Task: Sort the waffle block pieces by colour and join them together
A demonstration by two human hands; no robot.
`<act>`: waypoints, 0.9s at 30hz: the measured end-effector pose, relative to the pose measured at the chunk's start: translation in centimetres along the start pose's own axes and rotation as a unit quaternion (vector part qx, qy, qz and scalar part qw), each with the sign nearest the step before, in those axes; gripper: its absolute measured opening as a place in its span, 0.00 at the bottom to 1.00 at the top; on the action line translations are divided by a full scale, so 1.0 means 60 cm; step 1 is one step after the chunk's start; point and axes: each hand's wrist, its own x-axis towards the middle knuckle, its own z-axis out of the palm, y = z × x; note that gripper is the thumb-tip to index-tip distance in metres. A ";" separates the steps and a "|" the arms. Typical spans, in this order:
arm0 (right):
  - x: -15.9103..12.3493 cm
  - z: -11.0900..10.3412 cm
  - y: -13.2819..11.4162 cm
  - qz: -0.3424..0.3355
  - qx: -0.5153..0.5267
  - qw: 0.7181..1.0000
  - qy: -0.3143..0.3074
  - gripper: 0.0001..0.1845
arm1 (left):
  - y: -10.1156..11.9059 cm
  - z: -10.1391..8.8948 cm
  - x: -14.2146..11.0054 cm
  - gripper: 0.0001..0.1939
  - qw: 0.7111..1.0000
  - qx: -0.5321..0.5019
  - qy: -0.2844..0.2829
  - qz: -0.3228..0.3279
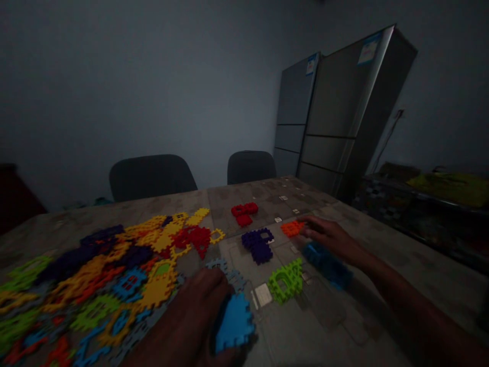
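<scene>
My left hand (202,306), low in the middle, grips a light-blue toothed building block (235,322); the thumb shows under its near edge. To the right, my right hand (328,235) reaches across the table, thumb and fingers closed at the right end of an orange toothed building block (291,228). Below that hand is a blue block assembly (327,265), smeared by blur. Between the hands stand a lime-green assembly (286,281) and a dark-purple one (258,244). A red assembly (243,213) sits farther back. Grey-blue pieces (234,278) lie just beyond my left hand.
A loose heap of yellow pieces (164,237), with purple, red, green and blue ones, spreads over the table's left. Two dark chairs (153,176) stand behind the patterned table (263,191). Refrigerators (332,102) are at back right, and a cluttered shelf (428,204) is at far right.
</scene>
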 end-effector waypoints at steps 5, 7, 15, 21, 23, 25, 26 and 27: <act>-0.037 0.077 -0.097 0.045 0.233 0.970 -0.045 0.35 | 0.026 0.017 0.071 0.18 0.999 -0.003 -0.015 0.047; -0.047 0.095 -0.121 0.046 0.260 0.963 -0.053 0.38 | 0.037 0.025 0.088 0.21 0.998 -0.007 0.006 0.061; -0.051 0.110 -0.126 0.071 0.302 0.951 -0.022 0.40 | 0.079 0.021 0.124 0.21 0.996 0.022 -0.006 0.089; -0.026 -0.001 -0.063 0.075 0.266 0.960 0.042 0.34 | 0.059 0.031 0.116 0.41 0.986 0.015 0.065 0.150; -0.016 -0.055 -0.017 0.119 0.221 0.963 0.098 0.33 | 0.036 0.030 0.097 0.36 0.983 0.015 0.088 0.163; -0.010 -0.095 0.035 0.147 0.211 0.960 0.111 0.33 | 0.008 0.028 0.073 0.31 0.981 0.031 0.095 0.167; -0.010 -0.107 0.059 0.162 0.207 0.959 0.110 0.32 | -0.007 0.028 0.059 0.30 0.979 0.042 0.102 0.170; -0.011 -0.113 0.082 0.177 0.202 0.957 0.106 0.30 | -0.023 0.029 0.044 0.29 0.977 0.056 0.112 0.173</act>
